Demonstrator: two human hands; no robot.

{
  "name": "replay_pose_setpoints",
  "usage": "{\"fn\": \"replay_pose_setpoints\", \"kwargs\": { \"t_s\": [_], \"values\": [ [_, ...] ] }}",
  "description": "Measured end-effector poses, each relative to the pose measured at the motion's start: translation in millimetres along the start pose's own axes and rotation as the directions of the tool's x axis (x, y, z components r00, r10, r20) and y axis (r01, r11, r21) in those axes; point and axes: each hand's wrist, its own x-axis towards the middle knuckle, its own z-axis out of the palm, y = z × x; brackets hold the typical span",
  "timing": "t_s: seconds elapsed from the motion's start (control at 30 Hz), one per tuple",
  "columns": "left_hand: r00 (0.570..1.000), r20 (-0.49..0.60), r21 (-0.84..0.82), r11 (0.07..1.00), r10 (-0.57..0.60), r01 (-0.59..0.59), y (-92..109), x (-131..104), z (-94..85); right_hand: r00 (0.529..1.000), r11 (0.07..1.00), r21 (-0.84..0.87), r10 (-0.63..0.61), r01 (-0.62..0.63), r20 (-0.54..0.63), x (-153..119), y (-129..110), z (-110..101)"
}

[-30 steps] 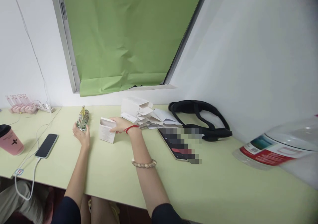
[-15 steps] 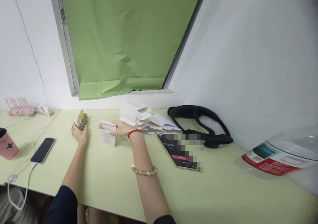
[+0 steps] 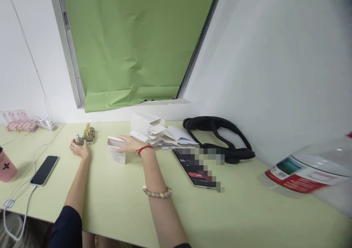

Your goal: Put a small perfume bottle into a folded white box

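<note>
- Left hand (image 3: 80, 150), frame left: fingers curled round a glass bottle (image 3: 79, 141).
- Right hand (image 3: 129, 144), left of centre: fingers grasping a white carton (image 3: 116, 153), long axis near upright, bottle to its left.

A pale green table (image 3: 118, 207) carries phones (image 3: 44, 171), bottles (image 3: 89, 137) and white boxes (image 3: 145, 122).

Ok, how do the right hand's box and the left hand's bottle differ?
The box is white with its top open; the bottle is greenish with a silvery top. The box shows most of its front; the bottle is largely covered by fingers. Both are held, each in one hand.
</note>
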Motion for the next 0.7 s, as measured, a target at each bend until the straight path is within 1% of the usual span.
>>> {"fn": "replay_pose_setpoints", "kwargs": {
  "t_s": [0.13,0.27,0.33,0.47,0.5,0.53,0.57,0.6,0.63,0.67,0.7],
  "values": [
    [1.000,-0.016,0.004,1.000,0.007,-0.007,-3.2,11.9,4.4,0.999,0.998,0.048,-0.039,0.040,-0.016,3.0,14.7,-3.8],
    [0.999,-0.044,0.003,1.000,-0.017,0.017,-8.2,27.4,6.8,0.998,0.994,0.096,-0.052,0.053,-0.020,7.1,28.4,-6.0],
    [1.000,-0.028,-0.001,1.000,-0.010,0.009,-11.0,37.1,7.7,0.998,0.990,0.128,-0.059,0.061,-0.021,8.5,32.3,-6.8],
    [0.995,0.071,-0.015,0.998,0.067,-0.066,-14.3,51.7,9.7,0.998,0.989,0.141,-0.052,0.055,-0.021,8.0,29.1,-9.5],
    [0.994,0.057,-0.014,0.996,0.093,-0.092,-14.2,52.3,9.8,0.999,0.989,0.136,-0.050,0.052,-0.017,7.3,25.8,-10.4],
    [0.991,0.018,-0.010,0.991,0.134,-0.133,-13.7,51.3,9.7,0.999,0.990,0.132,-0.047,0.048,-0.010,6.5,21.8,-11.3],
    [0.979,-0.033,0.002,0.980,0.199,-0.199,-13.1,48.6,9.2,0.999,0.991,0.125,-0.045,0.045,-0.008,5.7,17.4,-12.2],
    [0.954,-0.073,0.023,0.956,0.292,-0.291,-12.5,44.6,8.4,0.999,0.994,0.106,-0.032,0.032,-0.008,5.0,12.9,-12.9],
    [0.910,-0.081,0.046,0.913,0.407,-0.405,-12.0,39.5,7.3,1.000,0.996,0.088,-0.012,0.012,-0.006,4.6,8.6,-13.5],
    [0.851,-0.047,0.062,0.852,0.523,-0.520,-11.8,34.0,6.3,1.000,0.997,0.073,0.013,-0.012,-0.005,4.5,4.9,-13.8],
    [0.787,0.009,0.067,0.785,0.617,-0.616,-11.8,28.6,5.3,0.999,0.997,0.064,0.035,-0.035,-0.007,4.8,2.0,-13.9]
  ]
}}
